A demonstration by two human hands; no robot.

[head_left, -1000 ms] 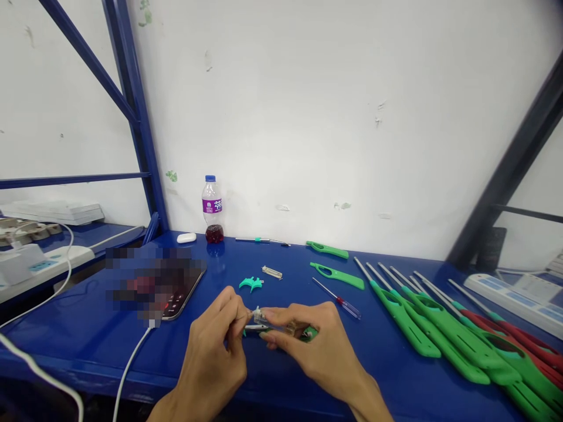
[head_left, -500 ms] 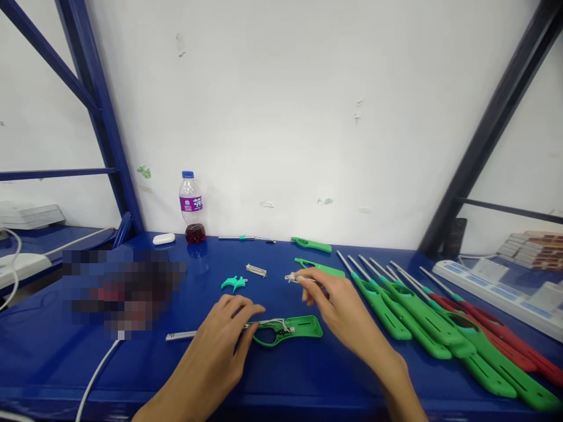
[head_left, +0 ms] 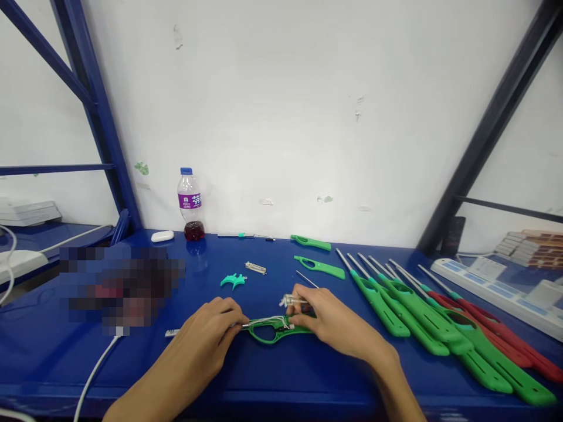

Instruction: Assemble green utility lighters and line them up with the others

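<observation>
My left hand (head_left: 215, 328) pinches the metal tube (head_left: 245, 324) of an opened lighter, where the tube meets the green half shell (head_left: 264, 335). White wires and a small dark part lie inside this shell, which rests open side up on the table. Just above the shell's right half, my right hand (head_left: 323, 319) is closed on a small clear lighter fuel tank (head_left: 290, 300) with a whitish tip. Its lower fingers reach the shell and hide its right end. Behind that hand a thin metal rod (head_left: 307, 278) shows; its other end is hidden.
A teal trigger (head_left: 233, 281), another clear tank (head_left: 255, 268), a metal tube with wire (head_left: 237, 235) and green shell pieces (head_left: 320, 266) lie behind. Several green and red lighters (head_left: 409, 310) lie at right, beside a power strip (head_left: 488, 290). A bottle (head_left: 191, 205) stands by the wall.
My right hand has moved down and left with the fuel tank, to the green shell. My left hand has shifted slightly left and now pinches the tube near the shell. The thin rod has come into view.
</observation>
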